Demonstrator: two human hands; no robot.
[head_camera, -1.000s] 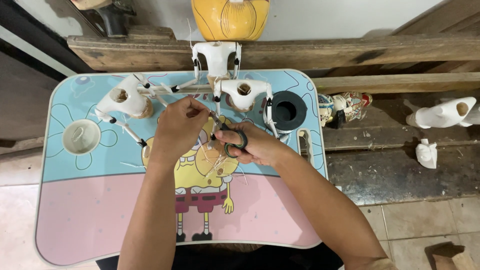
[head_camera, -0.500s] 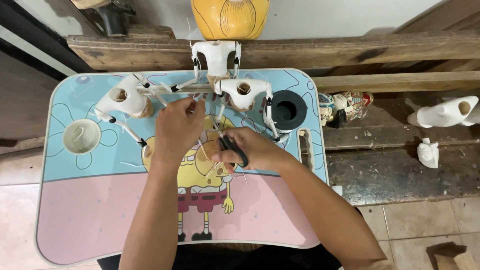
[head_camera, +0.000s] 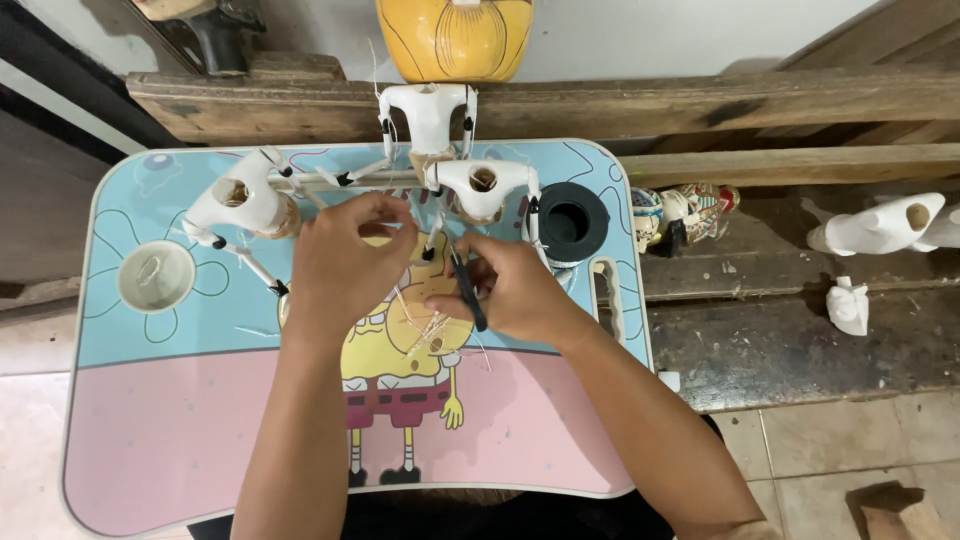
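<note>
A person's two hands meet over the middle of a small lap desk (head_camera: 150, 440) printed with a cartoon figure. The right hand (head_camera: 515, 290) has its fingers closed round a pair of black-handled scissors (head_camera: 467, 292), held just above the desk's centre. The left hand (head_camera: 340, 265) is curled, thumb and fingertips pinched narrow near thin pale threads (head_camera: 425, 330) — what they grip cannot be told. White torso-shaped figures (head_camera: 480, 190) with stick limbs lie along the desk's far edge; a black cup (head_camera: 572, 222) stands near the far right corner, a white cup (head_camera: 155, 277) by the left edge.
</note>
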